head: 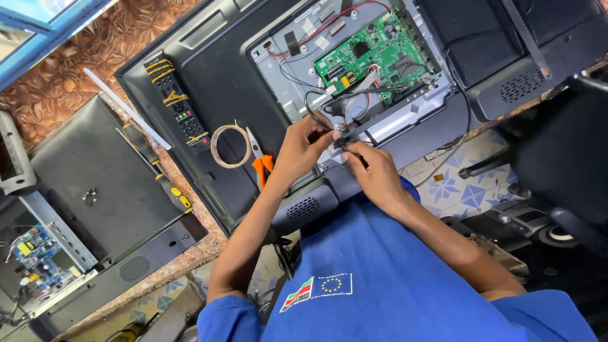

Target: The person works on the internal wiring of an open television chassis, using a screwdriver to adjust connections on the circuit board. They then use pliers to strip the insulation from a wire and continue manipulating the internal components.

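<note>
A flat television (218, 76) lies face down with its back panel off, showing a green circuit board (373, 54) in a grey metal tray. My left hand (304, 149) and my right hand (373, 168) meet at the set's near edge. Both pinch a thin black cable (316, 106) that loops up toward the board. The fingertips hide the cable's end.
On the set's back lie a remote control (177, 104) bound with yellow bands, a coil of wire (229, 145) and orange-handled scissors (259, 158). A yellow-tipped screwdriver (161, 174) rests on a second dark panel (95, 183) at left, near a blue board (31, 250). Black chairs (557, 126) stand at right.
</note>
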